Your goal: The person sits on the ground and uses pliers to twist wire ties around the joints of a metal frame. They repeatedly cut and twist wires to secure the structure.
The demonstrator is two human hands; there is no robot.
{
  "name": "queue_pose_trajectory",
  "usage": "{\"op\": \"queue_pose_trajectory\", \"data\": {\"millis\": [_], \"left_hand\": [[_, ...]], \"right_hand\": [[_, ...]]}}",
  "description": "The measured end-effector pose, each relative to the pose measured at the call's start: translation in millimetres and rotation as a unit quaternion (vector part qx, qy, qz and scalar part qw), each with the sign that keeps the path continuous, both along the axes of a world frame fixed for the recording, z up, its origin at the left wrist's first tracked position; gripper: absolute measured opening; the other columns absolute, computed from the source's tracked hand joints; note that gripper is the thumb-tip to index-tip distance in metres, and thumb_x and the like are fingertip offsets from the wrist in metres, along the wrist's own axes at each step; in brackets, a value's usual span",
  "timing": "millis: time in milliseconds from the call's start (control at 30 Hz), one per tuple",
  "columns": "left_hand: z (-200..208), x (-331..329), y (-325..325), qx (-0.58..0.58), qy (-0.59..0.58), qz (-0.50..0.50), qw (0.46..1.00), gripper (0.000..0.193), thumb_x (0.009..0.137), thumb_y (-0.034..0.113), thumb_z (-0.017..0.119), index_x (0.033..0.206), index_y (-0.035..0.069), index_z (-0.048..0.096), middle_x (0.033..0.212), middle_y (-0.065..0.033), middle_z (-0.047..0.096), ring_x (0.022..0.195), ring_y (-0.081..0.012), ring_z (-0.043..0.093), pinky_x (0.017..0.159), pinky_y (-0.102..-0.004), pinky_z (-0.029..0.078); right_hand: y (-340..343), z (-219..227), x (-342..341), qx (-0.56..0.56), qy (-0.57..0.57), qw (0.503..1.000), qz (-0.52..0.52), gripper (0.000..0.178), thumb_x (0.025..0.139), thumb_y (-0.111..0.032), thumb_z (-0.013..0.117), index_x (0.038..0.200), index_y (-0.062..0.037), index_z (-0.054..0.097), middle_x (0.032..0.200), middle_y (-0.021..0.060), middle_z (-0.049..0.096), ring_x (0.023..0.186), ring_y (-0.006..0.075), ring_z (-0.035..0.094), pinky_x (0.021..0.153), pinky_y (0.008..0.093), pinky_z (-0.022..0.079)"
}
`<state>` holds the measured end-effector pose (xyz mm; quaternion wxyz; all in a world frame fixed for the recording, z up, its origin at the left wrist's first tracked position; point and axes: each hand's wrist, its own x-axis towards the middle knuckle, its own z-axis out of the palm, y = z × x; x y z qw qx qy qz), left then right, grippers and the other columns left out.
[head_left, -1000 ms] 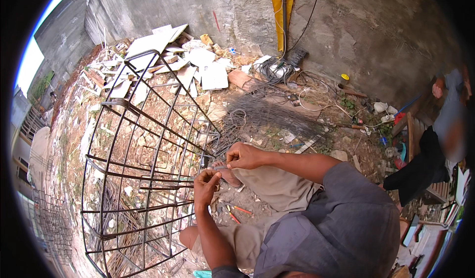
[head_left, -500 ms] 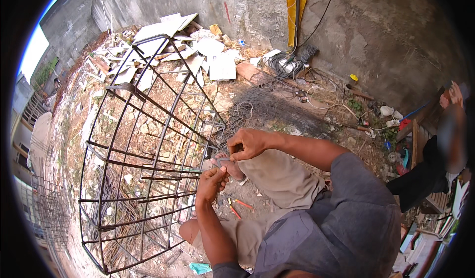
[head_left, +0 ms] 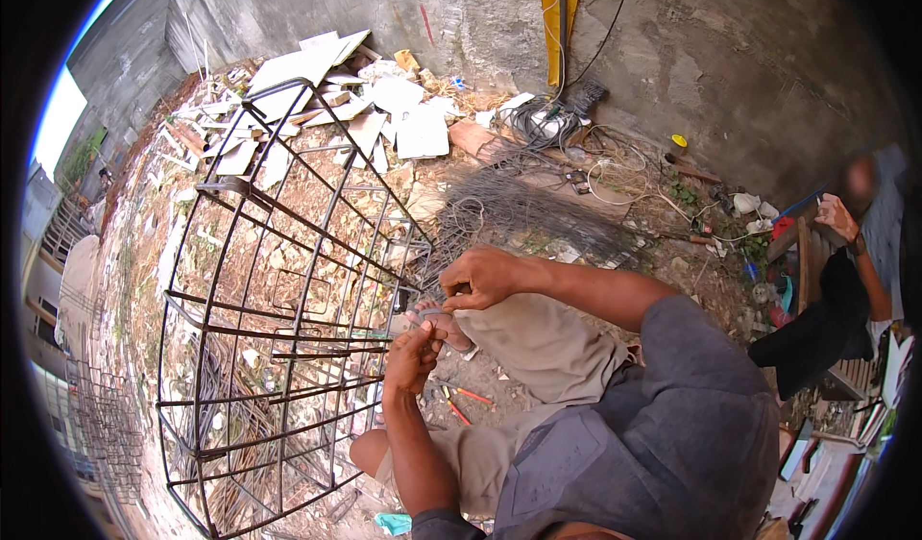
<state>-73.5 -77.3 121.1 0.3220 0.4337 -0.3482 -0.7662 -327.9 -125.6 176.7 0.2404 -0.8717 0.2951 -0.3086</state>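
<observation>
My right hand is closed in a pinch just above my foot, which wears a grey-strapped sandal. Slightly lower and to the left, my left hand is also closed, fingertips pressed together. Anything between the fingers of either hand is too thin or hidden to make out. To the left stands a large cage of tied steel bars, its narrower-looking end close to my hands. Pliers with red-orange handles lie on the ground between my legs.
A tangle of dark wire lies beyond my right arm. Broken white boards are heaped by the concrete wall. Another person sits at the right among wooden pieces. More loose bars lie under the cage.
My hands keep nearly the same closed pose. The view has shifted slightly. At the right, the other person's raised hand has come lower and to the left.
</observation>
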Motion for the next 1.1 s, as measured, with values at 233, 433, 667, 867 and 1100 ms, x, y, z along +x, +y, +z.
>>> {"op": "queue_pose_trajectory", "data": {"millis": [233,433,667,867,1100], "left_hand": [[-7,-7,-5,0.001,0.025,0.117,0.993,0.026,0.099,0.028,0.062,0.098,0.002,0.064,0.069,0.0047,0.050,0.052,-0.0020,0.036,0.041,-0.0155,0.026],[-5,-9,-4,-0.064,0.053,0.174,0.981,0.028,0.102,0.027,0.058,0.098,0.000,0.063,0.066,0.0051,0.047,0.050,-0.0013,0.033,0.042,-0.0159,0.025],[8,-13,-4,-0.135,0.032,0.082,0.987,0.035,0.099,0.028,0.063,0.109,-0.006,0.068,0.066,0.0077,0.046,0.050,0.0001,0.031,0.045,-0.0180,0.022],[6,-20,-10,-0.180,-0.027,0.054,0.982,0.026,0.097,0.024,0.065,0.105,0.000,0.074,0.071,0.0055,0.057,0.056,-0.0018,0.042,0.049,-0.0195,0.031],[-25,-10,-23,-0.324,-0.192,0.066,0.924,0.030,0.098,0.026,0.063,0.095,-0.003,0.071,0.076,-0.0041,0.066,0.070,-0.0089,0.057,0.064,-0.0265,0.046]], "right_hand": [[13,-2,17,-0.060,0.020,0.997,-0.044,0.028,0.085,-0.028,0.072,0.073,-0.0074,0.058,0.063,0.0116,0.058,0.061,0.0357,0.059,0.053,0.0461,0.043],[54,-45,37,-0.027,-0.074,0.992,-0.103,0.025,0.090,-0.027,0.068,0.079,-0.0053,0.061,0.070,0.0161,0.063,0.066,0.0385,0.062,0.058,0.0486,0.046],[-2,-44,-3,-0.074,-0.001,0.990,-0.119,0.026,0.089,-0.029,0.069,0.078,-0.0078,0.058,0.069,0.0101,0.060,0.068,0.0341,0.063,0.057,0.0453,0.048],[-28,1,-13,-0.186,0.120,0.972,-0.083,0.022,0.088,-0.028,0.070,0.079,-0.0111,0.058,0.073,0.0059,0.061,0.068,0.0295,0.065,0.053,0.0418,0.049],[-23,31,12,-0.266,0.157,0.950,-0.036,0.017,0.085,-0.027,0.072,0.077,-0.0142,0.064,0.071,0.0018,0.064,0.068,0.0221,0.066,0.053,0.0380,0.051]]}}
